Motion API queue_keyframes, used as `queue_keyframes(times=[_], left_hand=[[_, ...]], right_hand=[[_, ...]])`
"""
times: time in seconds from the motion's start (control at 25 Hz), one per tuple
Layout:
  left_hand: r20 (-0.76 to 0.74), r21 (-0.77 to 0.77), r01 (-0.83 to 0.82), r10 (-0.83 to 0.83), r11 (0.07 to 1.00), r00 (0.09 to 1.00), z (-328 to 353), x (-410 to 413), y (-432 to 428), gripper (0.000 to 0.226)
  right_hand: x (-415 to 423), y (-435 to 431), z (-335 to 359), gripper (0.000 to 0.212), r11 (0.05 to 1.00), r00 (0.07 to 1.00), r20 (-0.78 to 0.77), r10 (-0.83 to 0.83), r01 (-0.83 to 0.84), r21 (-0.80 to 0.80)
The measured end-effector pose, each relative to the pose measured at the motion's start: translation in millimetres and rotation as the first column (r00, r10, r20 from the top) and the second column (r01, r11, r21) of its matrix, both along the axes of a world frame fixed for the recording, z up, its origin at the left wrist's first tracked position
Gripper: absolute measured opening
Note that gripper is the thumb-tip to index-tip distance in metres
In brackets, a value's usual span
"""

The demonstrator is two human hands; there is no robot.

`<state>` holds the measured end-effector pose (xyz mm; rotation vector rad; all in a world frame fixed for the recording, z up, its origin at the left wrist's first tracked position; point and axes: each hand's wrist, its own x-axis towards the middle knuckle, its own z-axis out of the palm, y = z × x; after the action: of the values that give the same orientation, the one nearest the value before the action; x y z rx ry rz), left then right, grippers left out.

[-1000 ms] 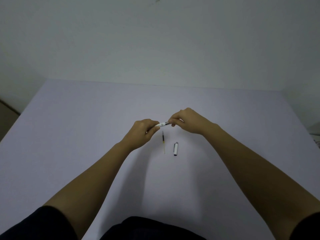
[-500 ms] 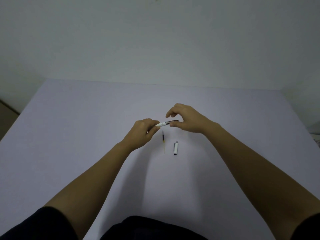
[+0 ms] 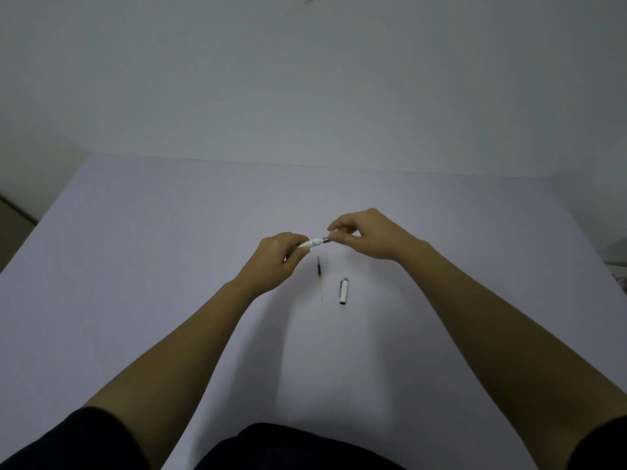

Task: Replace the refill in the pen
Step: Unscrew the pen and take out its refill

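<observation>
White pen barrel (image 3: 314, 243) gripped in your left hand (image 3: 277, 259); right hand (image 3: 368, 234) pinches its dark tip end.
Loose refill (image 3: 319, 274) and cap (image 3: 343, 291) lie on the counter (image 3: 135, 266); likely unscrewing, so twist gently next.

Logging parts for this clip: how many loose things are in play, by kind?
Pen body, held between the left hand and the right hand: 1
Refill, lying on the table: 1
Pen cap, lying on the table: 1
Total: 3
</observation>
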<state>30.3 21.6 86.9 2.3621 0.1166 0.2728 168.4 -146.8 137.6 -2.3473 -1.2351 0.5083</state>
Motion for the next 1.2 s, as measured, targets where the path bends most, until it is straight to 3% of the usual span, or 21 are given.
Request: queue_keyframes(times=[0.2, 0.36, 0.44, 0.52, 0.64, 0.84, 1.0, 1.2], left_hand=[[-0.019, -0.138, -0.032, 0.030, 0.990, 0.999, -3.2, -5.9, -4.3, 0.032], [0.007, -0.219, -0.084, 0.088, 0.972, 0.996, -4.0, -8.5, -8.2, 0.022], [-0.003, -0.294, -0.128, 0.133, 0.947, 0.991, -5.5, -9.4, -8.7, 0.018], [-0.021, -0.339, -0.161, 0.164, 0.927, 0.986, -9.1, -10.5, -9.2, 0.018], [-0.060, -0.395, -0.194, 0.186, 0.898, 0.981, -11.6, -10.4, -9.3, 0.018], [-0.100, -0.407, -0.224, 0.201, 0.885, 0.975, -13.4, -3.9, -8.6, 0.018], [-0.103, -0.405, -0.229, 0.205, 0.885, 0.973, -16.1, -3.6, -10.0, 0.018], [-0.136, -0.381, -0.254, 0.218, 0.889, 0.966, -27.4, 0.7, -6.6, 0.019]], right_hand=[[-1.0, 0.3, 1.9, 0.010, 0.984, 0.993, -0.096, -0.062, 0.078, 0.163], [-1.7, 1.4, 1.0, 0.006, 0.954, 0.970, -0.200, -0.135, 0.181, 0.238], [-1.5, 2.2, -1.4, 0.011, 0.887, 0.887, -0.408, -0.214, 0.351, 0.299], [0.4, 1.5, -6.8, 0.017, 0.759, 0.729, -0.647, -0.225, 0.548, 0.353], [5.8, -4.7, -25.7, 0.025, 0.636, 0.556, -0.772, -0.309, 0.724, 0.267], [-11.0, -24.8, -99.3, 0.015, 0.543, 0.416, -0.555, -0.721, 0.836, -0.077], [-29.2, -38.8, -135.6, 0.019, 0.525, 0.445, -0.394, -0.804, 0.843, -0.117], [-34.5, -36.9, -157.9, 0.019, 0.509, 0.442, -0.330, -0.834, 0.847, -0.155]])
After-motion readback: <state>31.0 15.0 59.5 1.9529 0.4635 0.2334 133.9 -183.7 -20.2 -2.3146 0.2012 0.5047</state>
